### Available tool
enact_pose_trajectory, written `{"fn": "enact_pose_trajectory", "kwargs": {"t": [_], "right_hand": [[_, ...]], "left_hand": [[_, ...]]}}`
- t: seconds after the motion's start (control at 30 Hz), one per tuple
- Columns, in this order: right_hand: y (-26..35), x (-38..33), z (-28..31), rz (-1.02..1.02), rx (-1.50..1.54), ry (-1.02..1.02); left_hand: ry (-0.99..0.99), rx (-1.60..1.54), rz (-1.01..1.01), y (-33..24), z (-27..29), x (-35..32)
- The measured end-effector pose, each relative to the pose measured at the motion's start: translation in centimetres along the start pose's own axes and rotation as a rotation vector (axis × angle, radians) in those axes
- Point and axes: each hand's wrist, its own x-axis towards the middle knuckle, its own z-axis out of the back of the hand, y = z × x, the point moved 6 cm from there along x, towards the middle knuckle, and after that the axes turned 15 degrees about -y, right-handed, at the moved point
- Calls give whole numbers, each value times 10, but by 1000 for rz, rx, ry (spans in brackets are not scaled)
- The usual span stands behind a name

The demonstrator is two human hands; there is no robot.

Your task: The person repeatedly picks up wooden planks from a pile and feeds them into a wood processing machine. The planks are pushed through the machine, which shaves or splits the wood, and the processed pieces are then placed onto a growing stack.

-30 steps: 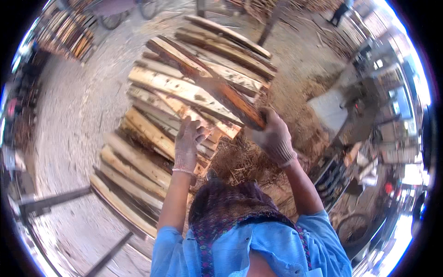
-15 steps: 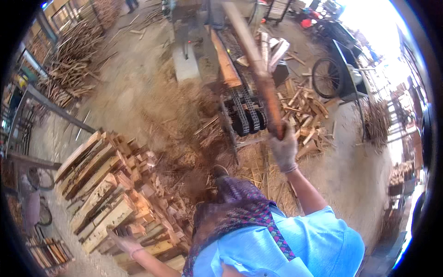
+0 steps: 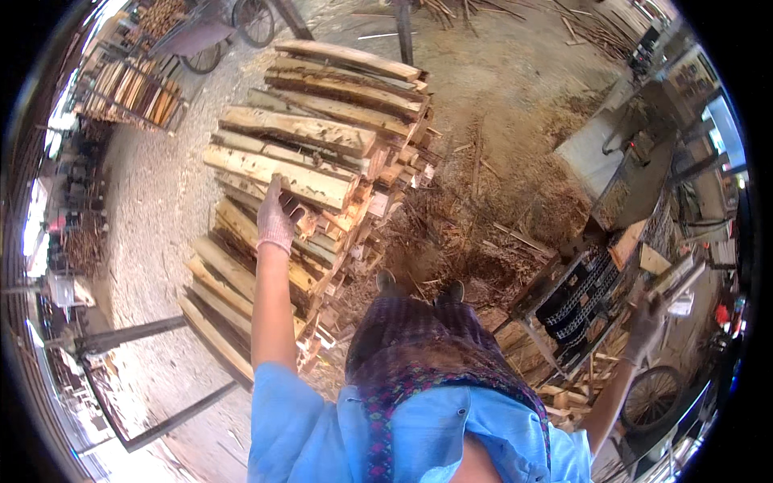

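Left grip (image 3: 280, 217) at stacked wood (image 3: 294, 127)

Most of the lower layers of the woodpile (image 3: 278, 167) are covered by its top planks (image 3: 294, 131). Over the pile, some fingertips of the left hand (image 3: 279, 217) are hard to make out, so its contact with the wood cannot be told. Well to the right of the pile, the right hand (image 3: 644, 324) is blurred, and its grip on the pale wood (image 3: 679, 275) beside it is unclear. Just right of the pile, the apron (image 3: 439, 342) hides most of both shoes (image 3: 386, 280). Beyond the pile, the upper edge cuts off a post (image 3: 404, 32) and a cart's wheel (image 3: 254, 20). Nearer than the pile, the lower edge crops the blue shirt (image 3: 487, 423).
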Motion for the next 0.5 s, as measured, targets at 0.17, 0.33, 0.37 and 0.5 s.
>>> {"fn": "enact_pose_trajectory", "kwargs": {"t": [0.17,0.33,0.37,0.5], "right_hand": [[199,-203,-166,155,200,898],[369,-330,-298,710,143,1119],[392,-348,-321,750,83,1121],[426,-393,-380,855,-224,1262]], "left_hand": [[-24,-26,-25,-3,-18,-16],[35,-47,-12,-8,-19,-10],[63,-52,-4,-5,-20,-10],[158,-108,96,-2,-23,4]]}}
